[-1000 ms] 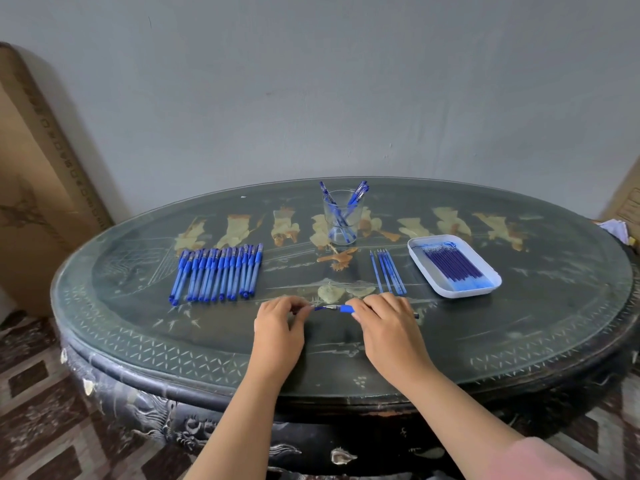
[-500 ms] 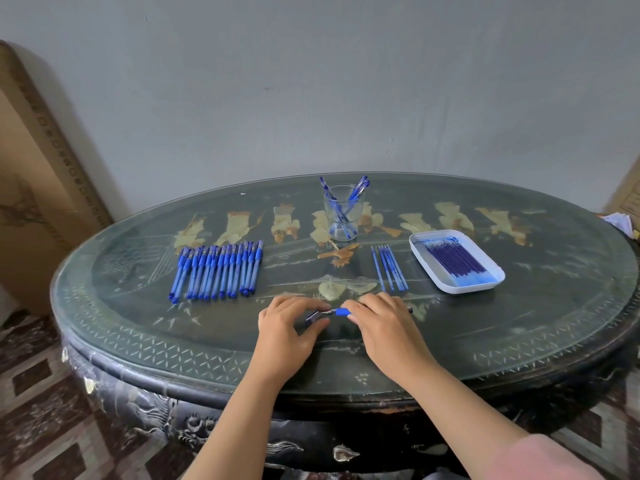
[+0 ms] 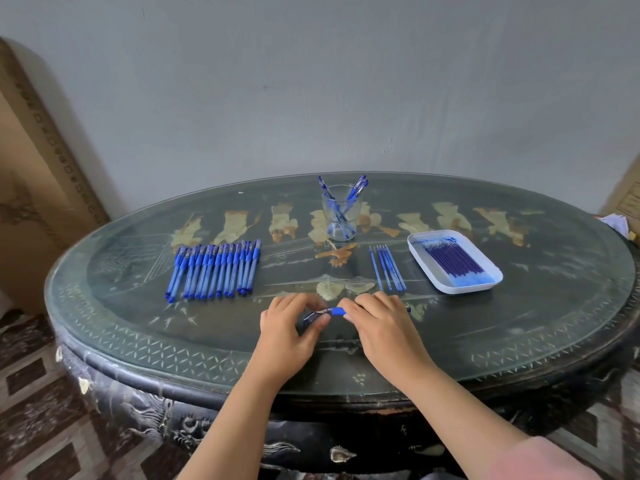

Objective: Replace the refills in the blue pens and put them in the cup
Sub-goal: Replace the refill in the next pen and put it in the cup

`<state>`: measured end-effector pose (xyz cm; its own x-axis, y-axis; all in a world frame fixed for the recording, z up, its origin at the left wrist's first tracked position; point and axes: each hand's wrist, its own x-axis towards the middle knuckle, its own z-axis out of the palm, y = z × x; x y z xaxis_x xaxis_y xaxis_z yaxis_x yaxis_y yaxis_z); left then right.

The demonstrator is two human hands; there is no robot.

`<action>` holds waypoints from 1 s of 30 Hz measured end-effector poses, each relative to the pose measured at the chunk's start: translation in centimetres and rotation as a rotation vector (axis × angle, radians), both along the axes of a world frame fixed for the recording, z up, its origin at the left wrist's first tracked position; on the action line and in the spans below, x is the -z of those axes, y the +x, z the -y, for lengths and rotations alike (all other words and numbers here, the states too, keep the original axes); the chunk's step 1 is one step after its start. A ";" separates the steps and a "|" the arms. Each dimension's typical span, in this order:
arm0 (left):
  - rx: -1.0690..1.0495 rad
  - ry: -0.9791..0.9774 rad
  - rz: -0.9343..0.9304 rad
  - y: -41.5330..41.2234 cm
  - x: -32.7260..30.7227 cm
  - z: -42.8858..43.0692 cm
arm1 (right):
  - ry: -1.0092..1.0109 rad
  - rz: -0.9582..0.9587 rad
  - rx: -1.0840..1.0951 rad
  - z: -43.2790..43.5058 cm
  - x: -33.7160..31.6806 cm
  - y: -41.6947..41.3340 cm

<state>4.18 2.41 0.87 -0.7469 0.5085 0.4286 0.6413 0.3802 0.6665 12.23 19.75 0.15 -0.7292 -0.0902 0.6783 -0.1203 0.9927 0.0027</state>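
Blue plastic pen (image 3: pixel 337 311): axis 9–3 o'clock, tip toward 9.
Left grip (image 3: pixel 292 323): pinches small blue piece (image 3: pixel 310 317).
Right grip (image 3: pixel 379 322): clamps it.

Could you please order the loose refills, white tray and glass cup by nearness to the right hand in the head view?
1. Loose refills, just beyond the right hand.
2. White tray, to its right.
3. Glass cup, far back, centre.

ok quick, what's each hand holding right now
left hand: pinches the left end of the blue pen.
right hand: grips the same pen by its barrel.
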 end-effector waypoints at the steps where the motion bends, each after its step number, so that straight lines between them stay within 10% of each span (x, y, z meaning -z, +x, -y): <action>1: -0.013 0.001 -0.005 0.0 -0.1 0.0 | 0.006 -0.001 -0.006 0.0 0.0 0.0; 30: -0.076 0.138 0.377 0.6 -2.0 0.4 | -0.006 0.028 0.033 0.1 0.1 0.0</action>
<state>4.78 1.96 2.90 -0.8980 0.4025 0.1779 0.3159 0.3082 0.8973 12.24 19.67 0.05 -0.7504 -0.0617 0.6581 -0.0876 0.9961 -0.0066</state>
